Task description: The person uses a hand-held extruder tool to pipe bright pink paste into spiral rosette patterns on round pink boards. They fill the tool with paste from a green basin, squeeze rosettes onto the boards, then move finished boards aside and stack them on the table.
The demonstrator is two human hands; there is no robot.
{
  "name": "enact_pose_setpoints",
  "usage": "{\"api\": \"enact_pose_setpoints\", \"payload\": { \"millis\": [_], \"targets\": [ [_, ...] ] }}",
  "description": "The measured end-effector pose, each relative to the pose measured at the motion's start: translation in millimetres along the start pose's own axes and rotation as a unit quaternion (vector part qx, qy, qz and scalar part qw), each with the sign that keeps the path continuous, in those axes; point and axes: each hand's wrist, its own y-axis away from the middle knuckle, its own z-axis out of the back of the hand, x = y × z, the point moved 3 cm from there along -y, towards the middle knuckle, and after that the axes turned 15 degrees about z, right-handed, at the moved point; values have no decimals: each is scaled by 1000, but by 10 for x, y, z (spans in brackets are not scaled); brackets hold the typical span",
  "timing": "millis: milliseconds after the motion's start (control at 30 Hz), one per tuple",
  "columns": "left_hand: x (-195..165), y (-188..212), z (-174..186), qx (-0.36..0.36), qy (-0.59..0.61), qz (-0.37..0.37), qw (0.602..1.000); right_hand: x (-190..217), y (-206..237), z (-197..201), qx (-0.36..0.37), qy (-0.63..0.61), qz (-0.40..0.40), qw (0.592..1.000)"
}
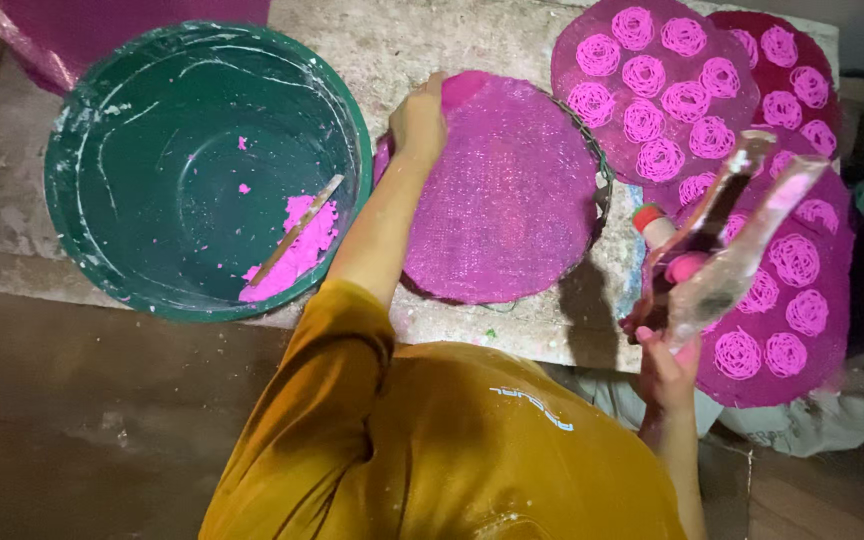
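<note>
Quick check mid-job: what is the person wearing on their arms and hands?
A mustard-yellow short-sleeved top; the sleeve ends near the elbow. Forearms are bare. The left hand and right hand wear no gloves; no rings or watch are visible.

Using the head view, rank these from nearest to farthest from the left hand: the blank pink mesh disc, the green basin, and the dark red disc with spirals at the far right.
From the left hand:
1. Blank pink mesh disc: under the fingers, touching at its upper left edge.
2. Green basin: just left of the hand, pink paste inside.
3. Dark red disc with spirals: top right corner of the table, behind another spiral disc.
</note>
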Motion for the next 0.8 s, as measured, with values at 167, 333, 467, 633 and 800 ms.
{"api": "enact_pose_setpoints", "payload": {
  "millis": [167,333,467,633,800],
  "targets": [
    [-216,296,199,-50,237,-101,965,-8,43,-52,36,26,21,999],
    [-240,60,61,-19,219,-67,973,-23,131,-25,7,34,17,999],
    [-243,-80,-50,5,166,-69,984,-19,126,10,22,48,-12,999],
    [-487,523,-60,247,473,-36,845,-115,-115,-141,181,82,-153,968],
    [-582,1159,356,531,795,6,293,-171,-450,-589,234,-22,-489,840]
  ]
}}
